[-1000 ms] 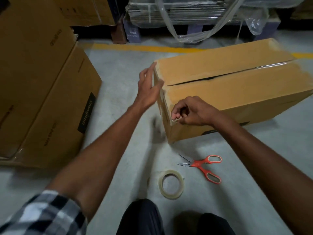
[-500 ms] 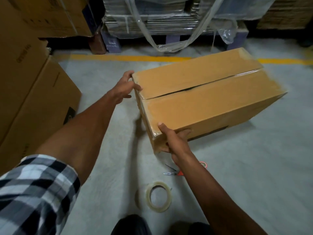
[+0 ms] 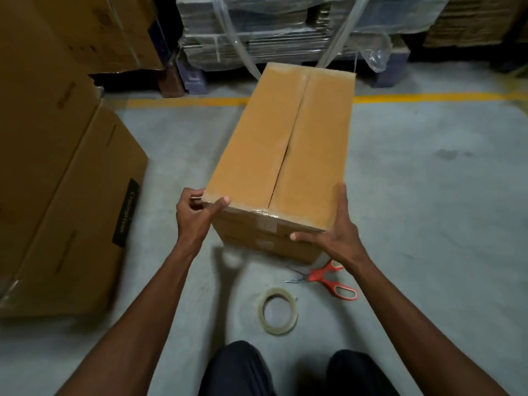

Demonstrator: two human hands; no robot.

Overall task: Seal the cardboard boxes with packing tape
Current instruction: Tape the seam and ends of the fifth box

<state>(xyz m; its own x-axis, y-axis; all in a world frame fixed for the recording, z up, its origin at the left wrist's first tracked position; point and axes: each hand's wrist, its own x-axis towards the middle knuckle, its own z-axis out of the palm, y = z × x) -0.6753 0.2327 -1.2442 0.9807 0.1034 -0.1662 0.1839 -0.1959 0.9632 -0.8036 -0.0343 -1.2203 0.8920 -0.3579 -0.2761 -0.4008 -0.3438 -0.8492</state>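
While half-hidden, scissors (image 3: pixel 324 277) behind right hand (image 3: pixel 338 238)

Warehouse or packing area: bare concrete floor (image 3: pixel 428 224) crossed by a yellow line (image 3: pixel 428 97), shrink-wrapped pallet (image 3: pixel 285 30) beyond the line, large stacked cartons (image 3: pixel 57 167) left of it.

Just one camera here, strapped on my head, wide-angle, looking forward and steeply down at the grey concrete floor (image 3: pixel 428 224). It sits close enough that my forearms run in from the bottom edge and my knees show at the bottom. The long brown cardboard box (image 3: pixel 285 144) fills the middle, pointing away from me. The plastic-wrapped pallet stack (image 3: pixel 285 30) crosses the top.
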